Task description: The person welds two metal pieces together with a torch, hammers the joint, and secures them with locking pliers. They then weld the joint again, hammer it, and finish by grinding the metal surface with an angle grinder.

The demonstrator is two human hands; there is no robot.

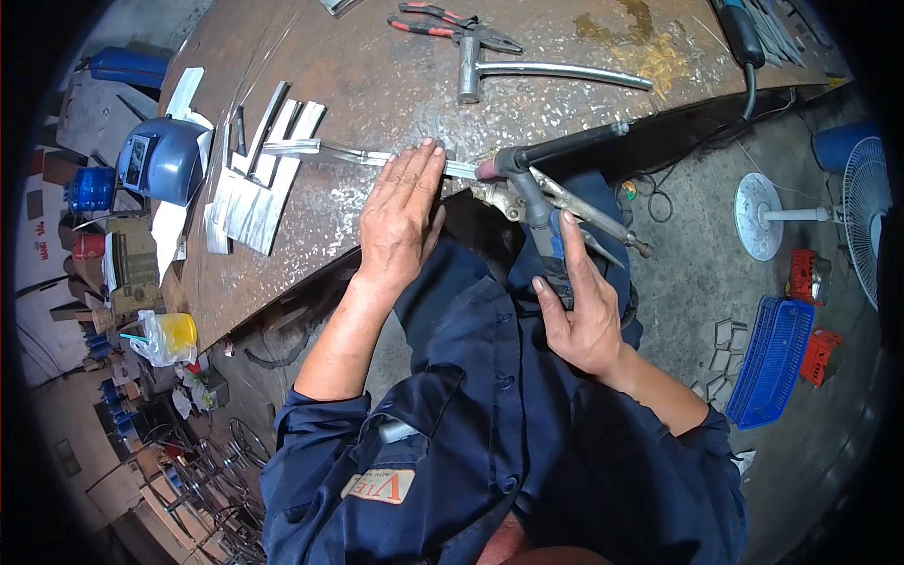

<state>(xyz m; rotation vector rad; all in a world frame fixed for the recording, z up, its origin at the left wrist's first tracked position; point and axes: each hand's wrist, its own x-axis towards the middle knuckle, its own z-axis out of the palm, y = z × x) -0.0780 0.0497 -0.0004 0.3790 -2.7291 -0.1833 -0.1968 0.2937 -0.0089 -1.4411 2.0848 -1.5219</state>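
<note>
The left hand (403, 218) lies with fingers (424, 165) flat and extended, pressing one thin metal strip (339, 153) onto the bench (395, 66) at its near edge. The right hand (582, 306) has fingers curled tight around the handle of one welding torch (532, 193), whose nozzle sits at the strip's end, just right of the left hand. Beyond the strip lie one hammer (527, 73) and one pair of red-handled pliers (452, 26). Left of the strip sit several cut metal pieces (252, 193) and one blue welding mask (162, 158).
</note>
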